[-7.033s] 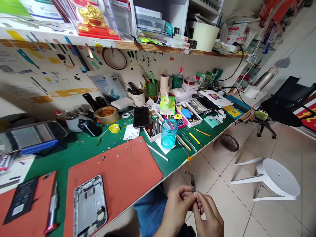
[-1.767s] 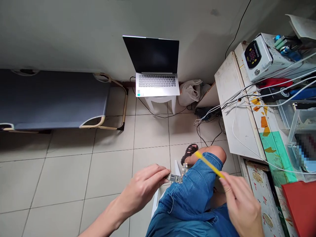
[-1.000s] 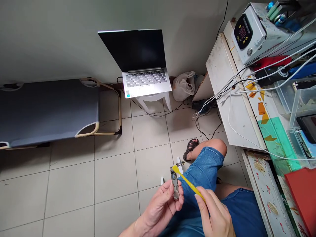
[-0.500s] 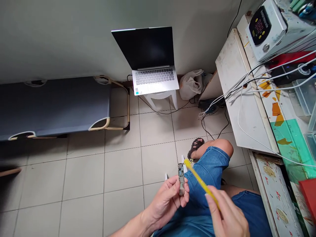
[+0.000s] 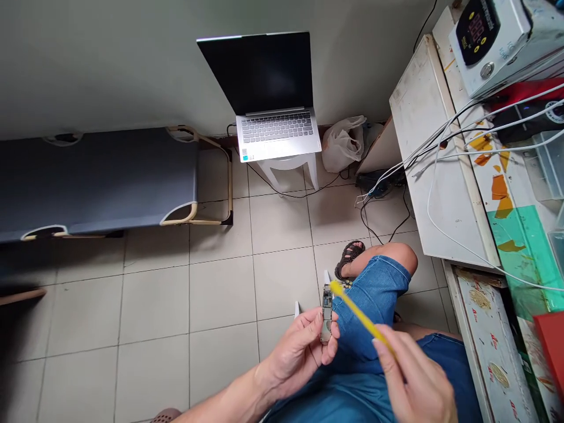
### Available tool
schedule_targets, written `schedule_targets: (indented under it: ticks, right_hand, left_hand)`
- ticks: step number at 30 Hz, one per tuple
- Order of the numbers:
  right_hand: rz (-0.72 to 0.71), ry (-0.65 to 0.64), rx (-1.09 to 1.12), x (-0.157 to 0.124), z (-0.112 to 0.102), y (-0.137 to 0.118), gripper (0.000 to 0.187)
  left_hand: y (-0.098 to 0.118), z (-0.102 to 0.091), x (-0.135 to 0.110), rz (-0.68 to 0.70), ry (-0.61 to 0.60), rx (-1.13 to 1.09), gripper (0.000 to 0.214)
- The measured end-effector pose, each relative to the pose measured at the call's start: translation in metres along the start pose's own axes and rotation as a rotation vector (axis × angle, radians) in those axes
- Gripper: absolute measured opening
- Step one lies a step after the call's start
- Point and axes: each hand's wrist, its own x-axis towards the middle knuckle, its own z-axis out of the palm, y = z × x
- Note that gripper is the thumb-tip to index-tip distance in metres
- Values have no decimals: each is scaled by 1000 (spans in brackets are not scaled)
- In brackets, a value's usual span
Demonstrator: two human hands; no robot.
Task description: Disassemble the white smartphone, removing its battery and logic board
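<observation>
My left hand pinches the lower end of a small, narrow circuit board and holds it upright over my lap. My right hand grips a thin yellow brush by its handle. The brush's tip rests against the upper end of the board. Both hands hover above my knees in blue denim shorts, over the tiled floor.
An open laptop stands on a white stool against the wall. A grey folding cot lies at the left. A white bench edge with cables and a digital-display unit runs along the right. A plastic bag sits by the wall.
The view turned from the green workbench to the floor side of the room. My right hand took up the yellow brush, and its tip now stays on the board's top end.
</observation>
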Motion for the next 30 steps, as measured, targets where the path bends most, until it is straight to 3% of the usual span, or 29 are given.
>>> schedule_targets:
  ticks: [2, 5, 9, 13, 17, 21, 26, 30]
  right_hand:
    - [-11, -19, 4, 2, -2, 0, 22]
    - [39, 53, -84, 1, -6, 2, 21]
    - [-90, -34, -6, -3, -11, 2, 23]
    - [15, 90, -143, -2, -12, 0, 21]
    - [-104, -14, -25, 2, -10, -2, 24]
    - [44, 63, -141, 4, -9, -3, 22]
    - [-13, 10, -24, -4, -14, -4, 23]
    - [213, 98, -288, -18, -30, 4, 25]
  left_hand:
    - [1, 0, -2, -15, 6, -4, 44]
    - [2, 0, -3, -35, 22, -29, 45]
    - [1, 0, -3, -57, 29, -69, 44]
    - [0, -1, -3, -67, 28, -83, 45]
    - [0, 2, -3, -58, 34, -48, 43]
    - [1, 5, -2, -36, 34, -15, 44]
    - [0, 6, 0, -10, -14, 1, 42]
    - [-2, 6, 0, 4, -51, -29, 41]
